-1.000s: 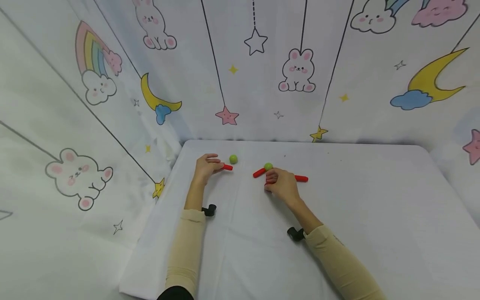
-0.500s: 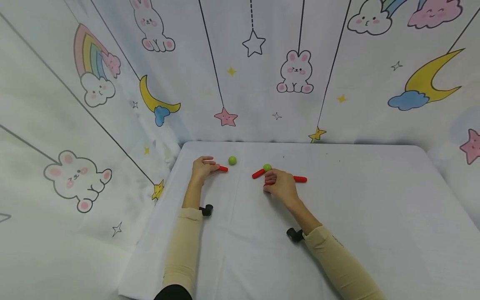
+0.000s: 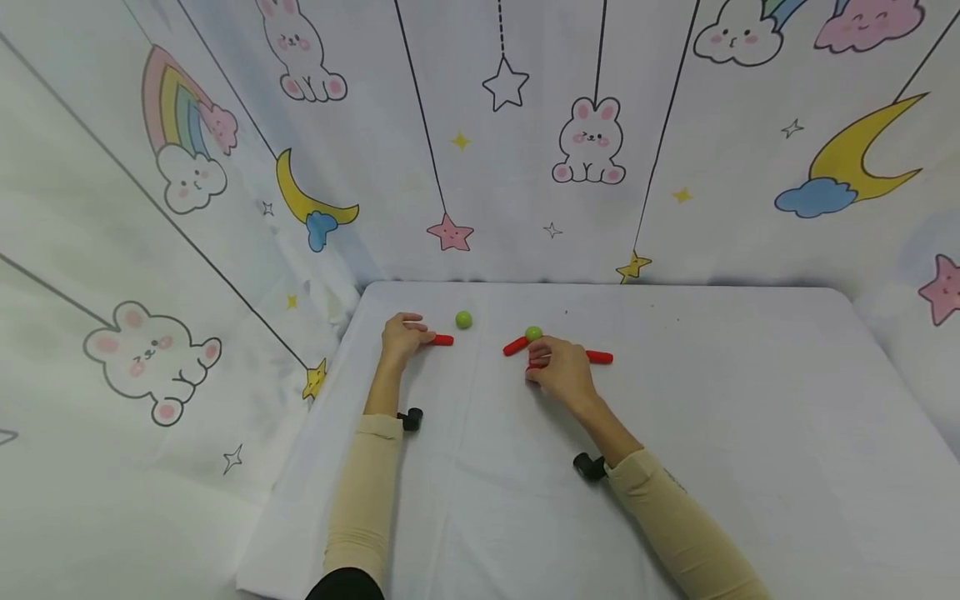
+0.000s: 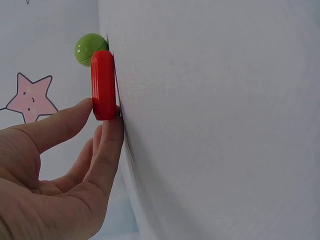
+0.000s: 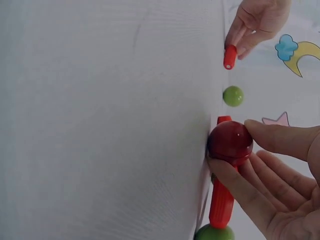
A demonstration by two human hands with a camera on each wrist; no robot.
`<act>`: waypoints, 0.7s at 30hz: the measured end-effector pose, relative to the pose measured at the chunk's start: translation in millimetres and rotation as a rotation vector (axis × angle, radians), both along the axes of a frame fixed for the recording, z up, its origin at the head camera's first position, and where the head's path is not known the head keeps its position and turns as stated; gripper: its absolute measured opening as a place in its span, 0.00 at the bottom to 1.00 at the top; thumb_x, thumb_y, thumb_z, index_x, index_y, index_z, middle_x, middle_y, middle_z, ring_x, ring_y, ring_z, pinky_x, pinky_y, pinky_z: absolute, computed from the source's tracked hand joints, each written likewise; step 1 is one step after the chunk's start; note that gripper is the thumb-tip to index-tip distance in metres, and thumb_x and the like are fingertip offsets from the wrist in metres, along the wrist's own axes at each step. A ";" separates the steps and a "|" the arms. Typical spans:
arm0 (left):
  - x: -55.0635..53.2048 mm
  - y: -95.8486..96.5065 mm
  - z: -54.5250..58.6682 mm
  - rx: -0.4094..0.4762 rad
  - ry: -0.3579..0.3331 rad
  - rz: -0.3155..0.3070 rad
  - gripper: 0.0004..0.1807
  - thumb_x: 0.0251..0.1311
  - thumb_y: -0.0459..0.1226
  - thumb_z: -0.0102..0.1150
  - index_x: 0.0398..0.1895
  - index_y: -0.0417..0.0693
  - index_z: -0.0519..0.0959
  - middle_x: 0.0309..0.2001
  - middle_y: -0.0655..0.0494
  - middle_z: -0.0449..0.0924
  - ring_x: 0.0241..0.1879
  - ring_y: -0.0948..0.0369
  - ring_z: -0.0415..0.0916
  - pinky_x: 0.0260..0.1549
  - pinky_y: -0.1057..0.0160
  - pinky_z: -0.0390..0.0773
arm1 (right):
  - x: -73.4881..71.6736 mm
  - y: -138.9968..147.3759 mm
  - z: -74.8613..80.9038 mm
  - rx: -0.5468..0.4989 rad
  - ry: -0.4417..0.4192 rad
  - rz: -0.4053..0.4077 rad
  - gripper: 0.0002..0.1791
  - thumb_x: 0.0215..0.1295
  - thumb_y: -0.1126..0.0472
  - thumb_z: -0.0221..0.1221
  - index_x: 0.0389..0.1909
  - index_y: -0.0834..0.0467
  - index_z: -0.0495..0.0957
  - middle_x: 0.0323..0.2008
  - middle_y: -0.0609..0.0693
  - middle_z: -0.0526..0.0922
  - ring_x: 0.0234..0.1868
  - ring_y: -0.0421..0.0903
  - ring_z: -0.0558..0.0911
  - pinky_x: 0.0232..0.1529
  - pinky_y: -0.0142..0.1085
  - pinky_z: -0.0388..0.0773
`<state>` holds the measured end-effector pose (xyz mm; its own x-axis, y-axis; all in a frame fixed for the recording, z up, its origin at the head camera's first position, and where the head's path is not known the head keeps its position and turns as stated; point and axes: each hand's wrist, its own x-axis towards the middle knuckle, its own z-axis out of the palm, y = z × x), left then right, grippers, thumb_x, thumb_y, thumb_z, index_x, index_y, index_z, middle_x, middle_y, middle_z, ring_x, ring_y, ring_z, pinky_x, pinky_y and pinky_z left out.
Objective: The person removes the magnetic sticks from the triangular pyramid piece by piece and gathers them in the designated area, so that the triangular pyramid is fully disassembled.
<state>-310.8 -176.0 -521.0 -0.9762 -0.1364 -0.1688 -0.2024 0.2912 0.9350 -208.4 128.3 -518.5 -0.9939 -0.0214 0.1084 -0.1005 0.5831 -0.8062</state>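
Observation:
At the left of the table, my left hand [image 3: 402,337] pinches a short red stick [image 4: 103,86] by one end between thumb and fingertips. The stick lies close along the white surface, its free end pointing right. Just beyond it sits a green ball [image 3: 463,319]. Near the middle, my right hand [image 3: 564,367] pinches a glossy dark red ball [image 5: 230,143] between thumb and index finger; in the head view the fingers mostly hide it. A red stick [image 5: 221,202] runs from beside that ball to a green ball [image 5: 215,234] at the bottom of the right wrist view.
Beyond the right hand, another red stick [image 3: 515,346] meets a green ball [image 3: 533,332]. A further red stick [image 3: 599,357] shows to the right of the hand. The white-covered table [image 3: 712,417] ends at a printed curtain [image 3: 525,192] behind and on the left.
The left hand has drawn slightly left with its red stick, widening the gap to the nearby green ball. The right hand keeps its place and grip.

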 end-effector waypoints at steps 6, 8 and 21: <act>1.5 3.0 2.2 -0.042 0.003 0.000 0.30 0.59 0.26 0.71 0.66 0.34 0.75 0.53 0.38 0.83 0.49 0.49 0.82 0.53 0.55 0.83 | -1.6 1.2 0.5 0.041 0.003 0.027 0.20 0.57 0.69 0.76 0.51 0.65 0.85 0.42 0.55 0.89 0.42 0.48 0.89 0.43 0.41 0.88; 1.9 4.7 3.0 -0.055 0.005 -0.002 0.30 0.59 0.25 0.71 0.66 0.35 0.75 0.52 0.39 0.83 0.47 0.49 0.82 0.50 0.57 0.83 | -2.8 2.3 -0.3 0.048 0.003 0.035 0.20 0.57 0.68 0.76 0.51 0.65 0.85 0.41 0.55 0.89 0.42 0.48 0.89 0.43 0.41 0.88; 9.0 20.0 13.6 -0.103 0.102 0.026 0.29 0.58 0.25 0.71 0.64 0.35 0.76 0.50 0.41 0.83 0.50 0.49 0.84 0.49 0.54 0.83 | -0.8 7.8 4.7 -0.024 -0.018 0.062 0.19 0.58 0.69 0.75 0.50 0.66 0.84 0.42 0.56 0.89 0.42 0.49 0.89 0.45 0.42 0.88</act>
<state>-301.8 -156.0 -507.4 -0.9834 -0.1736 -0.0523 -0.1162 0.3822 0.9168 -209.3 136.1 -513.8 -0.9925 -0.0809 0.0920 -0.1216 0.5570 -0.8216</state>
